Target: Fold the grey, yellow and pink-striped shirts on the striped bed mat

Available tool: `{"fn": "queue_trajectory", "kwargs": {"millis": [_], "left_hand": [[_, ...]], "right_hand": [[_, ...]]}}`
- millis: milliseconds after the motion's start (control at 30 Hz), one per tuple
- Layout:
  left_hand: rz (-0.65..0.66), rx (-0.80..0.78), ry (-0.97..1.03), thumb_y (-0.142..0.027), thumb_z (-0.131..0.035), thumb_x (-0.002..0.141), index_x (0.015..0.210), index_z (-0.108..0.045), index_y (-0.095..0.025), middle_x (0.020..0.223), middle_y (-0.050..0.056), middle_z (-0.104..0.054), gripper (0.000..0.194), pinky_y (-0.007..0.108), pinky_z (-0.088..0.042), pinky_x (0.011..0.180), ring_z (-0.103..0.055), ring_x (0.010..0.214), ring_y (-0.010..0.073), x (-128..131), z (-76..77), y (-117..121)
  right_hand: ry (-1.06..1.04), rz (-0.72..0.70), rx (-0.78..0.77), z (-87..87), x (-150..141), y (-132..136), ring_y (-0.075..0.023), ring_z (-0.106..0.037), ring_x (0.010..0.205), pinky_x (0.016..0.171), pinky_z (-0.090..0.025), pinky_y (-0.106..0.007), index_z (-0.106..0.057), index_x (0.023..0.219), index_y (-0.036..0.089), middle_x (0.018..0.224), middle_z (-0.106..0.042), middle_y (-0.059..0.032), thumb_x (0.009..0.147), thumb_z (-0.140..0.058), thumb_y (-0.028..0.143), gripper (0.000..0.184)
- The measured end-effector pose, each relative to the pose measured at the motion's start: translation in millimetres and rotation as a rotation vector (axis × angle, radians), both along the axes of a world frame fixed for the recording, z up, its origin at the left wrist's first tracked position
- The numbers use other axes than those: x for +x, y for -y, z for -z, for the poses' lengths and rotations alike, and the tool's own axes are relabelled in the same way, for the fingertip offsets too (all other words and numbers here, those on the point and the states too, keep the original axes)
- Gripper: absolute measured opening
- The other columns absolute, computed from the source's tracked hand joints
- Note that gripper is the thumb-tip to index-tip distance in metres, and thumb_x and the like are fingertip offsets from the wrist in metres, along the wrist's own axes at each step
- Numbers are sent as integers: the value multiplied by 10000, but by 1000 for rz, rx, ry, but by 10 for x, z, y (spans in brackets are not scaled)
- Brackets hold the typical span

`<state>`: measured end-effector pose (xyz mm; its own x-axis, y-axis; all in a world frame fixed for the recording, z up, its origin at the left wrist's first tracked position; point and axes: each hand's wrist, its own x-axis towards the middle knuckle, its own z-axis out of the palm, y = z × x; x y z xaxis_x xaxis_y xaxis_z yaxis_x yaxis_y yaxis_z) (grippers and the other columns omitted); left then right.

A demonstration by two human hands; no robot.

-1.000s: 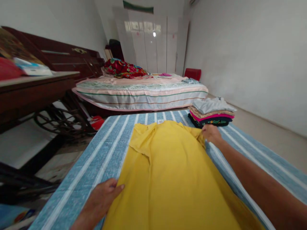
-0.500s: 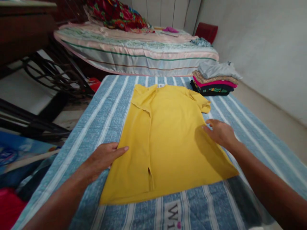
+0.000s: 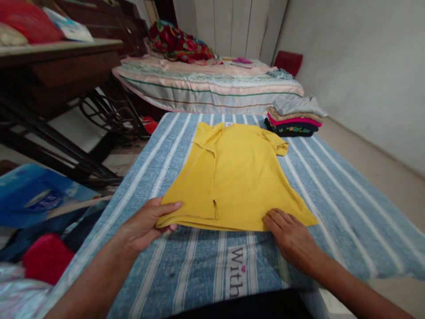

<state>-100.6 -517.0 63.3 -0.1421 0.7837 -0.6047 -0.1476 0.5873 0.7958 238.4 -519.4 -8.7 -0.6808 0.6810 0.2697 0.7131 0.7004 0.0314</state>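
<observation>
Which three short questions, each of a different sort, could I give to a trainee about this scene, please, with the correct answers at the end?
1. True or false: the left hand and the right hand both touch the yellow shirt.

2. Where does the stack of folded clothes lie?
A) On the floor
B) On the striped cover, beyond the shirt and to the right
C) Under the left hand

3. Fill in the colour: the top garment of the stack is ____.

Key: 1. True; 2. B; 3. grey
</observation>
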Motion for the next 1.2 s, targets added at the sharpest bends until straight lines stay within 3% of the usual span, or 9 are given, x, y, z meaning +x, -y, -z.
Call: {"fn": "queue_trajectory", "kwargs": {"millis": [167,333,500,667,967,1200], "left_hand": [[-120,59,65,-108,-660,635,868,-619,-145,742,19,-659,240,141,-331,324,-483,448,58,116,-186,-61],[-124,29,92,-98,-665,642,859,-618,-144,727,21,-663,227,139,-356,334,-511,464,68,63,-102,-12],[-63,-28,-3,-181,-727,609,842,-611,-140,709,19,-665,263,145,-396,361,-546,487,82,-103,120,100],[108,-80,-125,-347,-752,579,921,-598,-124,718,54,-687,437,178,-407,366,-539,445,97,-232,289,200],[225,-5,-182,-482,-691,596,922,-632,-125,744,56,-689,487,218,-389,390,-542,467,127,-200,206,404],[202,-78,-405,-530,-616,626,854,-603,-140,632,43,-672,452,203,-377,370,-558,440,135,-87,267,583]], "right_hand": [[50,110,75,87,77,-125,-265,-543,955,794,-447,-366,-561,1030,148,1000,-608,-128,777,-418,-1,327],[56,203,188,188,269,-228,-277,-550,915,762,-451,-377,-542,1089,114,980,-620,-142,763,-395,-9,378],[-16,77,248,237,383,-202,-274,-550,922,783,-445,-380,-574,1058,76,961,-627,-154,790,-363,-11,352],[-91,-22,247,264,415,-191,-244,-553,883,763,-453,-351,-626,915,110,924,-638,-127,852,-353,24,294],[-167,-88,211,2,517,-111,-201,-577,830,732,-455,-298,-618,885,140,889,-648,-94,882,-340,35,297],[-159,-61,168,150,500,55,-193,-596,861,743,-466,-286,-610,929,174,928,-657,-72,865,-304,37,342]]}}
